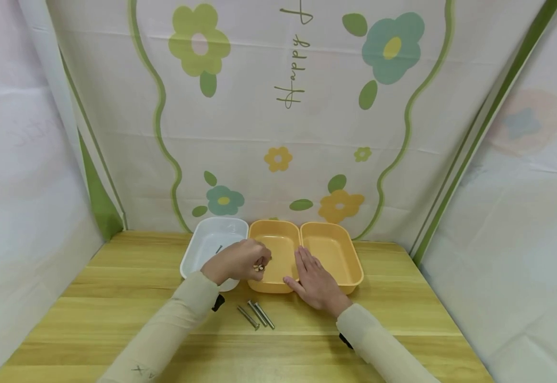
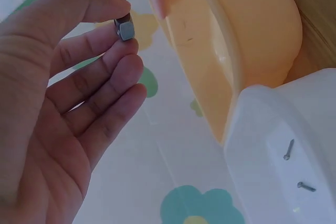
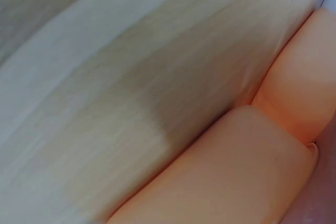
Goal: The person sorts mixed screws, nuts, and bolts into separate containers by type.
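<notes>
My left hand (image 1: 244,259) is over the left edge of the middle yellow tray (image 1: 273,287). In the left wrist view, its thumb and index finger pinch a small silver metal nut (image 2: 125,29), while the other fingers are loosely bent. My right hand (image 1: 314,279) lies with straight fingers across the adjoining rims of the middle tray and the right yellow tray (image 1: 335,255). Left of these stands a white tray (image 1: 201,239), partly covered by my left hand and forearm. Inside it are a small screw (image 2: 289,149) and another screw (image 2: 306,186).
Three long metal bolts (image 1: 261,315) lie on the wooden table (image 1: 283,356) in front of the trays, between my forearms. Behind the trays hangs a flower-printed cloth (image 1: 278,122), with more pale cloth at both sides.
</notes>
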The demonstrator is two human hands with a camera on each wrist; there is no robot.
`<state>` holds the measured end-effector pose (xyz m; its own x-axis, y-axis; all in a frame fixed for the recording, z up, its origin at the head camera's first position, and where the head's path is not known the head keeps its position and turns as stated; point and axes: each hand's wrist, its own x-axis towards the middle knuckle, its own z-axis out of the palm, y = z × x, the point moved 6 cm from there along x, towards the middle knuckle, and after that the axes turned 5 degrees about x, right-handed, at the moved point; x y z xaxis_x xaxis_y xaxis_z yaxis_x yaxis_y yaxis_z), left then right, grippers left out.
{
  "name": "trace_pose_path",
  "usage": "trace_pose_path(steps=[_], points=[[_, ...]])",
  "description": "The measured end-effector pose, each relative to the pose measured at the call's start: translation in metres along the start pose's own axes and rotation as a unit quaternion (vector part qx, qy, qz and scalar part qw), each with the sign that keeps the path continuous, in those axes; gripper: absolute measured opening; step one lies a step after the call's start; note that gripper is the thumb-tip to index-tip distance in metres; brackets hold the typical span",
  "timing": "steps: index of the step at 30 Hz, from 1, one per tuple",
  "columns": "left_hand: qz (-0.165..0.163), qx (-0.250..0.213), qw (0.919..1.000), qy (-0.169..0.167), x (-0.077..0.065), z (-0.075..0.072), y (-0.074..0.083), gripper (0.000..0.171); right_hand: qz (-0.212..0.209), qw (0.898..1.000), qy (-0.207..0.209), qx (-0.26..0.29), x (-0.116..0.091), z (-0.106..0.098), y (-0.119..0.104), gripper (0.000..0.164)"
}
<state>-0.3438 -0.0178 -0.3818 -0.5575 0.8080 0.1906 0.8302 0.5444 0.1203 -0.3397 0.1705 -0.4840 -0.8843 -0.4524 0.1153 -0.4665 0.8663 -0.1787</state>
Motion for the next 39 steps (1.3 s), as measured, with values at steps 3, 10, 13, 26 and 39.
trace_pose_path(steps=[3,10,13,26,39], points=[[-0.008,-0.004,0.9999,0.005,0.006,0.004,-0.006,0.008,-0.001,1.0,0.001,0.001,0.0,0.0,0.0,0.09],[-0.072,0.038,0.9965,0.02,0.014,0.016,-0.021,0.011,0.0,1.0,-0.004,0.001,-0.001,0.0,-0.001,0.09],[-0.111,0.058,0.9921,0.01,0.013,0.023,-0.026,0.029,-0.002,1.0,-0.005,0.003,-0.001,0.0,-0.002,0.09],[-0.105,0.066,0.9923,0.013,-0.02,0.004,-0.019,0.049,0.0,1.0,-0.003,0.002,0.0,0.0,-0.001,0.09],[-0.056,0.094,0.9934,0.034,-0.051,-0.015,-0.004,0.046,0.0,1.0,-0.003,-0.002,0.0,-0.002,-0.002,0.089]])
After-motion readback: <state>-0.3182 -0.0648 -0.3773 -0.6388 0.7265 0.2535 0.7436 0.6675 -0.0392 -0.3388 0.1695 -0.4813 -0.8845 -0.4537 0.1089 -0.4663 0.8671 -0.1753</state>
